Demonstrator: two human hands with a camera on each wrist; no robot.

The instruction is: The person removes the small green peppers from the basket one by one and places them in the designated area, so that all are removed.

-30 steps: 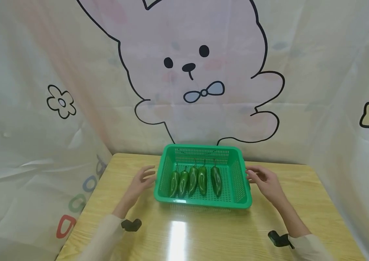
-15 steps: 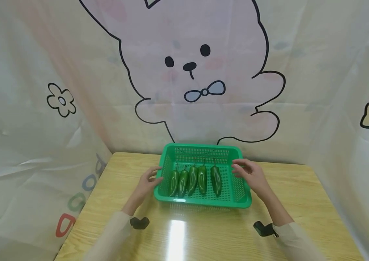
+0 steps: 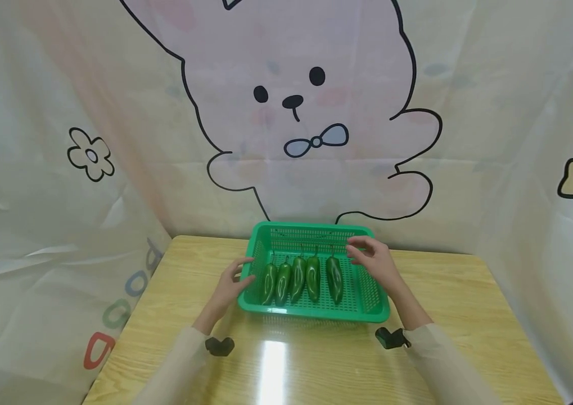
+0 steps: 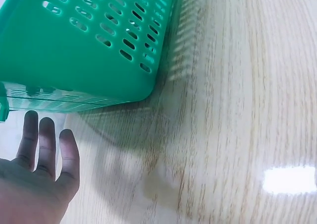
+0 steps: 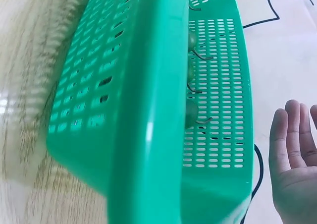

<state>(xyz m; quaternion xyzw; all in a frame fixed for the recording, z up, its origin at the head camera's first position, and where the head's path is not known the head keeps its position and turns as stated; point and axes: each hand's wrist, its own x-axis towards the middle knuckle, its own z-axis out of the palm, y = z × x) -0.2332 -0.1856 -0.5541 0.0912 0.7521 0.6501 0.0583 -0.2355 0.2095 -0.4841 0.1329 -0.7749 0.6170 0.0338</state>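
Observation:
Several glossy green chili peppers lie side by side in a green plastic basket (image 3: pixel 316 318), stems toward the back wall. The rightmost green chili pepper (image 3: pixel 334 280) sits a little apart from the others. My left hand (image 3: pixel 228 284) is at the basket's left rim, fingers slightly bent and spread; whether they touch it I cannot tell. Over the basket's right part hovers my right hand (image 3: pixel 374 263), holding nothing, its fingertips pointing toward the rightmost pepper. In the right wrist view the basket's near wall hides most of the peppers; only some stems (image 5: pixel 203 58) show.
The basket stands on a light wooden table (image 3: pixel 326 365) near its back edge. Behind hangs a cloth backdrop (image 3: pixel 468 169) with a cartoon bear, and cloth also covers both sides. A bright reflection (image 3: pixel 272 368) lies on the tabletop.
My right hand has moved left from outside the basket's right rim to above its inside. The left hand has shifted right to the left rim. The peppers have stayed put.

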